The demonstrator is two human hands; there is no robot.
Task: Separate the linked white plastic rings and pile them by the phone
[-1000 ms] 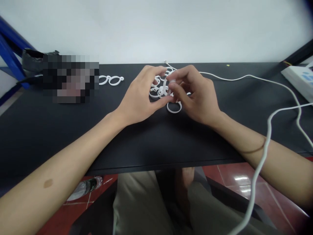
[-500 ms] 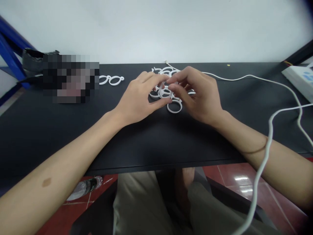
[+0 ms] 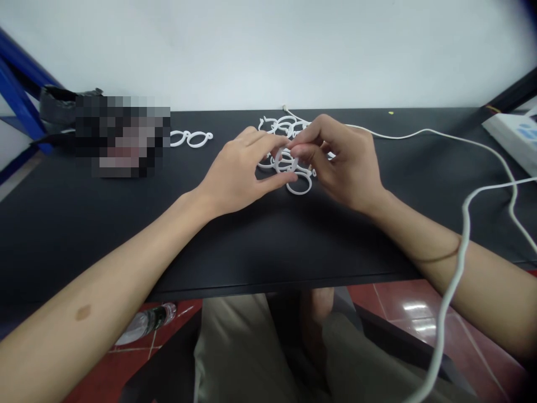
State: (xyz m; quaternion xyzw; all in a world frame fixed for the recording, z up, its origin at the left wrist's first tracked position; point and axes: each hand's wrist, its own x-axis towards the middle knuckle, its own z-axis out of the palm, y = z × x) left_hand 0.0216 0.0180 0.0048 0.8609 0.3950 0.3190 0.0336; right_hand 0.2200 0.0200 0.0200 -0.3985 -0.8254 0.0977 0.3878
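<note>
Cool light is spreading evenly over the pale wall (image 3: 268, 56), while the black tabletop (image 3: 243, 252) is looking dim. Streaks of glare are gleaming on the red floor tiles (image 3: 390, 305), and a thin curved shadow is crossing the right forearm (image 3: 419, 238). Coarse mosaic squares (image 3: 126, 134) are masking a patch at left — darkness is rounding off the upper right corner.
</note>
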